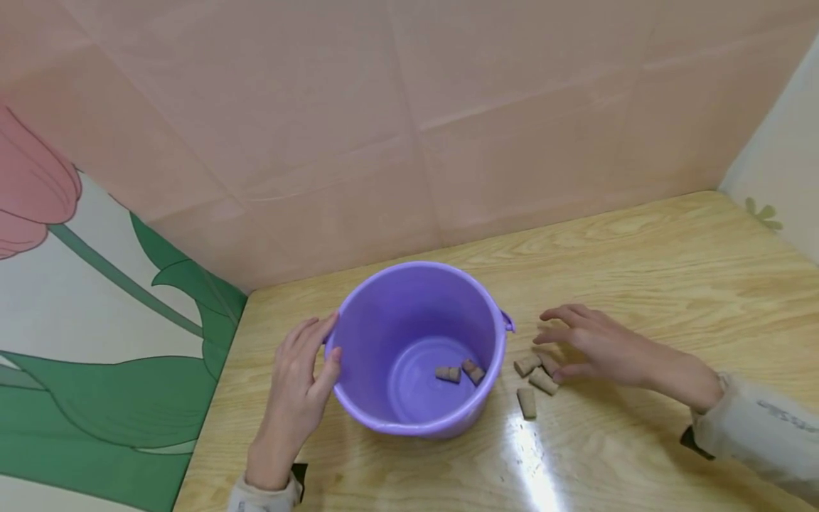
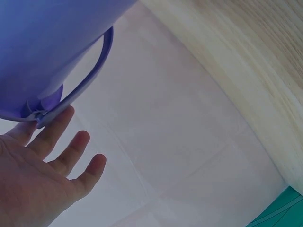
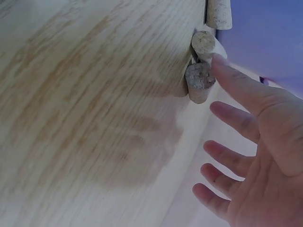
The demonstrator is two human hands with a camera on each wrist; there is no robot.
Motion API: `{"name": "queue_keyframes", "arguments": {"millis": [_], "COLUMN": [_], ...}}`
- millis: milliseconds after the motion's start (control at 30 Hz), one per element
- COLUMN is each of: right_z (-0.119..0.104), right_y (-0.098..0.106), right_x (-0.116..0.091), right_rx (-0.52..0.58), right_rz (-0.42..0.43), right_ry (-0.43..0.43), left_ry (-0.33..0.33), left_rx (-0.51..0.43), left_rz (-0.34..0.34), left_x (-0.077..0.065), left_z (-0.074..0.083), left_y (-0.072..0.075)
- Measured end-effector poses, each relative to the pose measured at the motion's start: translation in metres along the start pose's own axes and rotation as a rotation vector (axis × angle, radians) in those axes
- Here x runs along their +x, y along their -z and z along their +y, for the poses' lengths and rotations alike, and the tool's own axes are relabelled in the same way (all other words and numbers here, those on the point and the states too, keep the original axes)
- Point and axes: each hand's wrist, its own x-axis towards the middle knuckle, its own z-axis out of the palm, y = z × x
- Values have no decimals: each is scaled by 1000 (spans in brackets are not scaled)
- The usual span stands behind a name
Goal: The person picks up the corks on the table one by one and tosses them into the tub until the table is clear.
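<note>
A purple bucket (image 1: 419,419) stands upright on the wooden table. My left hand (image 1: 294,398) holds its left rim, thumb at the inner edge and fingers outside; in the left wrist view the fingers (image 2: 78,144) are spread near the purple handle (image 2: 97,68). Brown corks (image 1: 473,371) lie on the bucket's floor. Just right of the bucket, several more corks (image 1: 544,381) lie loosely grouped on the table. My right hand (image 1: 598,348) hovers beside them, fingers loosely bent and apart. In the right wrist view its thumb is close to a cork (image 3: 200,78), but nothing is gripped.
The wooden table (image 1: 665,284) meets a pinkish covered wall (image 1: 333,142) behind the bucket. At the left is a panel with painted green leaves (image 1: 128,405). A pale wall (image 1: 780,163) stands at the right.
</note>
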Motion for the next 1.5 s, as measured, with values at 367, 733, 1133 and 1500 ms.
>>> {"name": "queue_keyframes", "arguments": {"millis": [367,733,1133,1500], "right_z": [2,1,0,-3], "right_y": [-5,-5,4,20], "right_x": [0,2,9,17], "right_rx": [-8,-15,-40,-6], "right_rz": [-48,59,210,309], "right_ry": [-11,10,2,23], "left_ry": [-1,15,-1,-6], "left_rx": [-1,-5,-4,2], "left_rz": [2,-5,7,9], "left_x": [0,0,0,0], "left_z": [0,0,-1,-1], "left_y": [0,0,0,-1]}}
